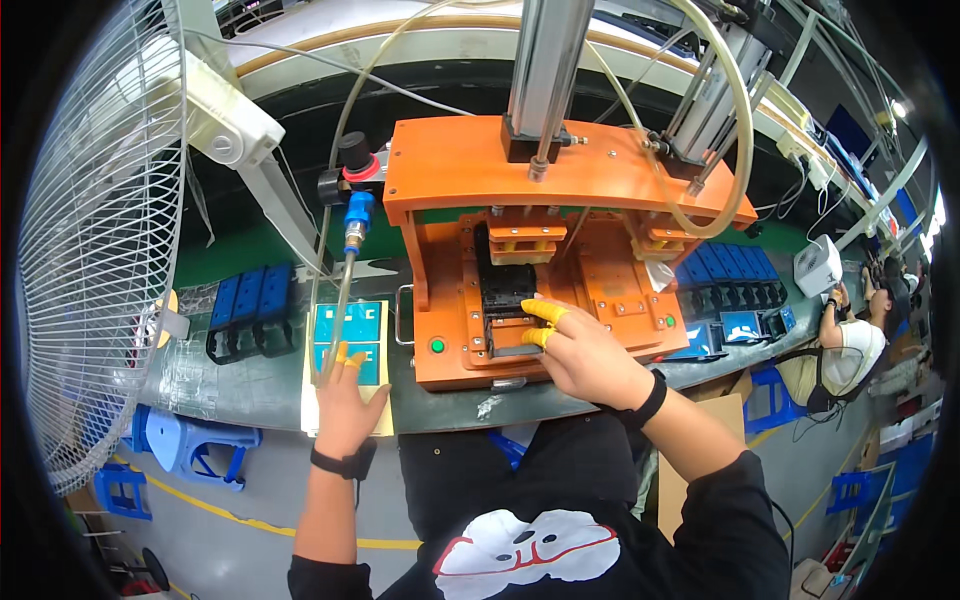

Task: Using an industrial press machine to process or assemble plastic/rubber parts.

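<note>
My left hand (346,405) lies with fingers stretched over a sheet of blue rectangular pieces (365,318), which rests on pale backing paper (378,418). Yellow finger covers show on fingers of both hands. At the orange press (440,205), my right hand (590,355) has its fingers bent at the right side of a black plastic frame (508,288). This frame sits in the left bay, partly under the raised orange press head (523,247). My right thumb is hard to make out.
Blue-and-black frames stand in rows left (250,300) and right (735,270) of the press. More blue-faced parts (740,327) lie at the right. A wire-caged fan (105,220) is close on the left. An air hose with blue fitting (357,215) hangs above the sheets.
</note>
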The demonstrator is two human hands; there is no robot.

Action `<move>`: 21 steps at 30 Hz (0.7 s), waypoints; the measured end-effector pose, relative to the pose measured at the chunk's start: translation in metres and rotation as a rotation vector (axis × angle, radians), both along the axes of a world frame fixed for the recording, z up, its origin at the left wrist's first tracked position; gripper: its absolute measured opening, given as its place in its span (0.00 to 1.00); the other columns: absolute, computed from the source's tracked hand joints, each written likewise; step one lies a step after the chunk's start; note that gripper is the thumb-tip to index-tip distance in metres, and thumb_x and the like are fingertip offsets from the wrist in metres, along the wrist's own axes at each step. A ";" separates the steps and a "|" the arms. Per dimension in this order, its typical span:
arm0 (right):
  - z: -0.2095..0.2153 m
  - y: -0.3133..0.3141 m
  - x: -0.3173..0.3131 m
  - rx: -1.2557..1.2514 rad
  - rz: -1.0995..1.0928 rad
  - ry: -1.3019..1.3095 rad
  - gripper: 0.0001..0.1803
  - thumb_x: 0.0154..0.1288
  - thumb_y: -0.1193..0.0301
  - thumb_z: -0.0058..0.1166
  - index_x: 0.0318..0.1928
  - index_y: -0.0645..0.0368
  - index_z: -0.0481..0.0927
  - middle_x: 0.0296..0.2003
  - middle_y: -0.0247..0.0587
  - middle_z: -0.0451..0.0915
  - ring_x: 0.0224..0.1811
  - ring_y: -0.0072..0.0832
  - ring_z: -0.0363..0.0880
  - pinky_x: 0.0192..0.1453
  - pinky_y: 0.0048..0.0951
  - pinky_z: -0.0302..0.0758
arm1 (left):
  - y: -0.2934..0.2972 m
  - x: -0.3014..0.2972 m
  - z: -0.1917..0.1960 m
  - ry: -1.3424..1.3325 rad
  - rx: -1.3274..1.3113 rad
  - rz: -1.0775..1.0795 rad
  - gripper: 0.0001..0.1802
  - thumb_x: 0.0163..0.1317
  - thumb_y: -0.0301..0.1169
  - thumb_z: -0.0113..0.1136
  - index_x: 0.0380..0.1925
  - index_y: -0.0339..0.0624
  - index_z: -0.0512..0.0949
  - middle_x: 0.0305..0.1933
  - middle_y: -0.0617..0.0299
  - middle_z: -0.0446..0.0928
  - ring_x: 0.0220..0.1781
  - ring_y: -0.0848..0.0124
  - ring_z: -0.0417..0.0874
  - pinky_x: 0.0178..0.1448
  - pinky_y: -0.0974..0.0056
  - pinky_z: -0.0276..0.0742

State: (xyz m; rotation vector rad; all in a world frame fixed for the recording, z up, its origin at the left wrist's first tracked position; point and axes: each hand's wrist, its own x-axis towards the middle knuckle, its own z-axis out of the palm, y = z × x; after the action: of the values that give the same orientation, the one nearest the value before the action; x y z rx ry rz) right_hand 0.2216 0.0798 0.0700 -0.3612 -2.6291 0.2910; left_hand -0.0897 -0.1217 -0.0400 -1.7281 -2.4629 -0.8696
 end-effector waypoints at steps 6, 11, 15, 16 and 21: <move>0.007 -0.008 -0.016 -0.024 -0.123 -0.039 0.25 0.62 0.68 0.62 0.57 0.69 0.79 0.57 0.62 0.79 0.64 0.58 0.74 0.72 0.51 0.69 | 0.011 -0.006 -0.005 -0.048 -0.181 0.088 0.31 0.54 0.39 0.78 0.57 0.42 0.79 0.62 0.46 0.77 0.74 0.40 0.68 0.73 0.38 0.64; 0.009 -0.009 -0.030 0.149 -0.141 -0.166 0.29 0.60 0.61 0.63 0.54 0.73 0.80 0.50 0.62 0.81 0.62 0.57 0.75 0.73 0.53 0.67 | 0.010 -0.005 -0.008 -0.029 -0.135 0.078 0.29 0.54 0.39 0.77 0.54 0.41 0.80 0.61 0.46 0.79 0.71 0.39 0.72 0.69 0.37 0.66; 0.013 -0.007 -0.028 0.140 -0.126 -0.278 0.33 0.61 0.57 0.66 0.58 0.72 0.78 0.52 0.61 0.81 0.61 0.57 0.76 0.76 0.53 0.65 | 0.008 0.001 -0.015 0.108 -0.018 0.071 0.23 0.55 0.37 0.76 0.48 0.36 0.83 0.48 0.48 0.81 0.55 0.48 0.81 0.64 0.46 0.74; 0.014 -0.006 -0.028 0.140 -0.134 -0.328 0.35 0.62 0.55 0.66 0.59 0.71 0.77 0.53 0.61 0.80 0.62 0.57 0.76 0.77 0.53 0.65 | 0.007 0.001 -0.016 0.097 -0.050 0.083 0.23 0.55 0.36 0.76 0.47 0.35 0.82 0.48 0.48 0.81 0.55 0.47 0.81 0.63 0.46 0.74; 0.023 -0.004 -0.034 0.134 -0.093 -0.314 0.34 0.60 0.54 0.67 0.57 0.70 0.79 0.50 0.57 0.82 0.62 0.56 0.75 0.77 0.54 0.64 | 0.006 0.004 -0.019 0.189 0.049 -0.001 0.22 0.53 0.34 0.77 0.44 0.31 0.82 0.47 0.46 0.81 0.53 0.45 0.81 0.59 0.47 0.77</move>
State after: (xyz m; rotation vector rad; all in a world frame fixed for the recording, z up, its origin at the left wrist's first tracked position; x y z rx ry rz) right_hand 0.1873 0.0756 0.0930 -0.5188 -2.9066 0.0271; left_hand -0.0853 -0.1152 -0.0588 -1.7098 -2.3019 -0.7231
